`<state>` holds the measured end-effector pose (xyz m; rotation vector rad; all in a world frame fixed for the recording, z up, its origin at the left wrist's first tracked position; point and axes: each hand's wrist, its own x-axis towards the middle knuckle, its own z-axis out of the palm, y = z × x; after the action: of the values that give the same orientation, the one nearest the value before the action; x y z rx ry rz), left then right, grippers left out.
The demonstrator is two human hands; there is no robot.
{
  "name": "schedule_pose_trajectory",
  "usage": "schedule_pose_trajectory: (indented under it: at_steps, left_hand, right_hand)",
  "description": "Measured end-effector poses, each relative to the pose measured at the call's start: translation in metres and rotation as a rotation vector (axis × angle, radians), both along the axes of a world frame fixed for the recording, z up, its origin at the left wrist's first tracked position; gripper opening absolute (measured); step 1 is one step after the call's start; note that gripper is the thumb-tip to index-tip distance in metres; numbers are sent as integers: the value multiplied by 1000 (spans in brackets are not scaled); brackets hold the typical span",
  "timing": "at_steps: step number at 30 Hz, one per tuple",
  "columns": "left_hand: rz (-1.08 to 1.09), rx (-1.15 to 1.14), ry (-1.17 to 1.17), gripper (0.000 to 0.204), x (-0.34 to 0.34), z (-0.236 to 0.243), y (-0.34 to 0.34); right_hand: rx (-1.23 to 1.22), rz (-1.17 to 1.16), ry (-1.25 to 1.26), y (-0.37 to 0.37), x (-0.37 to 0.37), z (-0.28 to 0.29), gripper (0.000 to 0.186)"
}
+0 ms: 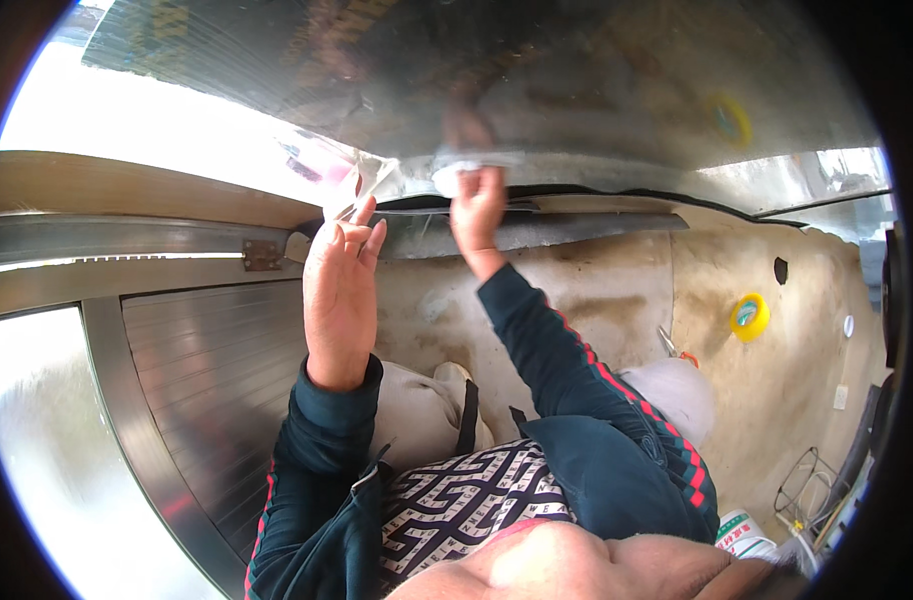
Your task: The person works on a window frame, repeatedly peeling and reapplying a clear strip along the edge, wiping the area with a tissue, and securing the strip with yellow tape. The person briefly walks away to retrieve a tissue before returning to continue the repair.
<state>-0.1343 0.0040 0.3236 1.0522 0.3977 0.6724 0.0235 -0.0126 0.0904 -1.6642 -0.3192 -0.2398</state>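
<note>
My left hand (341, 295) is raised at the left end of a large shiny metal panel (617, 90). Its fingertips pinch the edge of a thin, clear sheet of film (380, 182), which glares against the bright light. My right hand (479, 212), slightly blurred, is closed on a white wad (453, 180) like cloth or tissue. It holds the wad against the lower edge of the panel, where the hand is mirrored. Below that edge runs a dark, loose strip (567, 232).
A yellow tape roll (749, 317) and orange-handled scissors (677, 347) lie on the stained floor (617, 290) at right. A white tub (745, 537) stands lower right, near cables and a wire frame (812, 490). A metal door frame (127, 400) with a hinge (263, 255) borders the left.
</note>
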Motion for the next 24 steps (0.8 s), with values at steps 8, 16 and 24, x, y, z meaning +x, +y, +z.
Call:
schedule_pose_trajectory:
  at_steps: [8,16,24]
  left_hand:
    - [-14,32,48,28,1,6,-1]
    - [-21,27,71,25,6,7,-8]
    - [-1,48,71,24,-3,6,-4]
  right_hand:
    - [85,6,-11,-46,32,37,16]
    - [96,-159,-83,-45,41,37,10]
    - [33,132,-100,-21,15,42,14]
